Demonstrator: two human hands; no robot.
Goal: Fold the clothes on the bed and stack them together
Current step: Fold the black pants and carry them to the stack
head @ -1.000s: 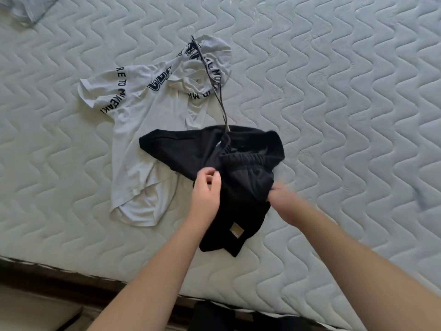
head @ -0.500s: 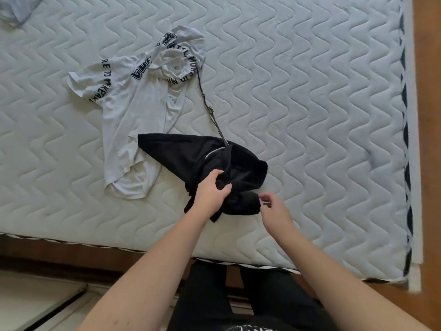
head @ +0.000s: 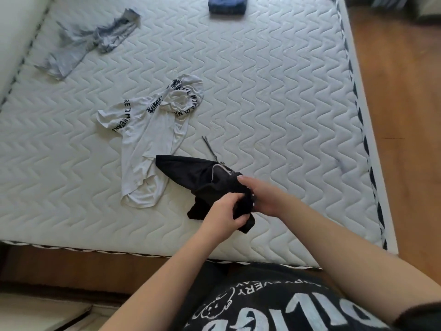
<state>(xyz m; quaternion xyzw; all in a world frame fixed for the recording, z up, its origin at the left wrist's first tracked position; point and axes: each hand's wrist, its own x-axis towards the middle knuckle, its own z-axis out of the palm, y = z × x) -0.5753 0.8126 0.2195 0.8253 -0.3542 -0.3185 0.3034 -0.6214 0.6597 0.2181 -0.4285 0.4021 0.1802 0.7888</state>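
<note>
The left hand has its grip clenched round the lower bunched part of a crumpled black fabric garment, fingers curled into the cloth. The right hand meets the same bundle from the other side, its grip grasping the cloth with the thumb laid straight along the top edge. The two hands are just beside each other, with only the black cloth between them. From the hands the garment runs away to the left in a flat pointed flap that lies on the white quilted mattress of the bed. A thin dark cord with a metal end trails from the garment's top, beyond the right hand.

Left of the hands, touching the black flap, lies a rumpled white t-shirt with dark lettering, spread unfolded. Well beyond it, far to the left, is a crumpled grey-blue garment. Far ahead of the hands, at the bed's far edge, sits a folded dark blue garment. To the right of the hands, past the mattress edge, is a wooden floor. Below the arms shows the person's black printed shirt.
</note>
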